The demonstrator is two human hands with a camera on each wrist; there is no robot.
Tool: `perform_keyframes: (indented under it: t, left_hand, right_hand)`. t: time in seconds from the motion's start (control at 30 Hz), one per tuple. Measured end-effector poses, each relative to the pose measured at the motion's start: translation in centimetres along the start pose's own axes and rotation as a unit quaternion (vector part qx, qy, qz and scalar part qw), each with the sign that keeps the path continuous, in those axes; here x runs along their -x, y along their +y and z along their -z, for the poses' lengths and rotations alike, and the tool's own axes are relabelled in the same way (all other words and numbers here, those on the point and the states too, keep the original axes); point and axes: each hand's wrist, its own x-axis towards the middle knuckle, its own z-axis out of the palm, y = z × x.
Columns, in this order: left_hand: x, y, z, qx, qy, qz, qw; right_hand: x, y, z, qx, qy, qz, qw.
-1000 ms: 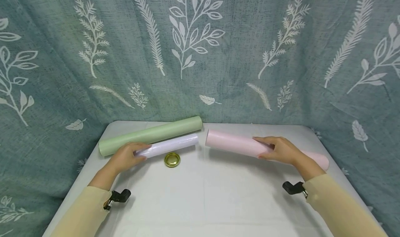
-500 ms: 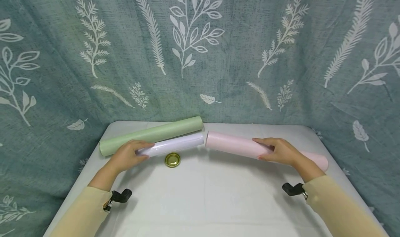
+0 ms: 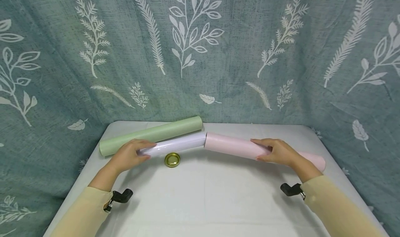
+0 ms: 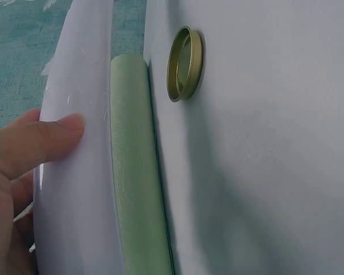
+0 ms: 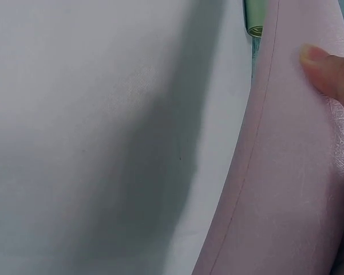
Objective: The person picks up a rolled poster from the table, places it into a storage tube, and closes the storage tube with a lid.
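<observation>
A glossy lavender tube (image 3: 176, 144) is gripped near its left end by my left hand (image 3: 128, 155), with the thumb along its near side in the left wrist view. My right hand (image 3: 281, 153) grips a pink tube (image 3: 232, 144) right of its middle, fingers over the far side. Both tubes are raised over the table, as their shadows below show. In the head view the lavender tube's right end meets the pink tube's left mouth, and its very tip is hidden there. The two tubes form a shallow angle.
Behind the lavender tube, a longer green tube (image 3: 162, 130) lies slanted along the table's back left. A round gold metal lid (image 3: 172, 159) lies in front of it. A patterned teal curtain (image 3: 200, 56) hangs behind the white table (image 3: 200, 202).
The lavender tube has moved right, closing the gap to the pink tube's mouth. The pink tube has shifted slightly left and down in the head view. The green tube and lid stay put.
</observation>
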Motion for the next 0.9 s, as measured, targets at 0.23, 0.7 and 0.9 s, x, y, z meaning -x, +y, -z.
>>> perform_keyframes:
  t: [0.23, 0.7, 0.9]
  left_hand:
    - [-0.2, 0.3, -0.3, 0.009, -0.007, -0.005, 0.9999]
    - [-0.9, 0.6, -0.9, 0.017, -0.035, -0.002, 0.9993]
    - [-1.6, 0.8, -1.1, -0.002, -0.048, -0.015, 0.9987]
  right_hand:
    - [-0.2, 0.1, -0.1, 0.006, -0.002, 0.011, 1.000]
    - [-0.7, -0.1, -0.2, 0.007, -0.012, 0.018, 1.000]
    - [-0.9, -0.3, -0.1, 0.010, -0.011, 0.031, 0.999]
